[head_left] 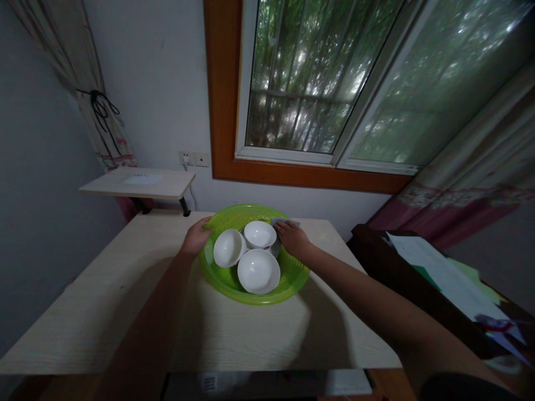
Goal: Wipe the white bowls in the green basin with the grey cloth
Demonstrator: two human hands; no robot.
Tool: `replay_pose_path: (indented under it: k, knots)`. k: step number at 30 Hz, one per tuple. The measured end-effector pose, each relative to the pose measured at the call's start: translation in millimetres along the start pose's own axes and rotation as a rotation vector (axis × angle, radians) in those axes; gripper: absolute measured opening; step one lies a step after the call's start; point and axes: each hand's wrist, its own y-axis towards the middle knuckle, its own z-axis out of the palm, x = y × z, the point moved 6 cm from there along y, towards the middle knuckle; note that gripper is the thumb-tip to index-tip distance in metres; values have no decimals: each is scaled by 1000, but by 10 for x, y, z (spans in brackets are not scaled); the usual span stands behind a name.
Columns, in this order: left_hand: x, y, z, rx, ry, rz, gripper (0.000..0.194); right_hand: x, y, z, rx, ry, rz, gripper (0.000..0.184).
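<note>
A round, see-through green plastic basin [292, 278] sits on the table, with white bowls heaped inside. Three bowl openings face up: one bowl [229, 248] leans at the left, another bowl [259, 234] is at the back, and a third bowl [258, 272] is in front. More bowl edges show beneath them. My left hand [197, 236] is closed on the basin's left rim. Over the basin's right back side, my right hand [293, 238] grips a grey-blue cloth [276, 220], its fingers close to the back bowl. Part of the cloth is hidden under the fingers.
The pale wooden table [234, 334] reaches the wall below the window [309, 78]. A small raised shelf [167, 186] with a paper on it stands at the back left. To the right, papers [443, 273] lie on a dark surface. Curtains hang at both sides.
</note>
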Motion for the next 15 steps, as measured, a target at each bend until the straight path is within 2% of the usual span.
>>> replay_pose_path:
  k: [5, 11, 15]
  knots:
    - [0, -15, 1, -19, -2, -53, 55, -26, 45, 31, -22, -7, -35, 59]
    - [-50, -28, 10, -11, -18, -44, 54, -29, 179, 1, -33, 18, -69, 65]
    - [-83, -44, 13, 5, -25, -31, 56, -31, 149, -41, -38, 18, -58, 62]
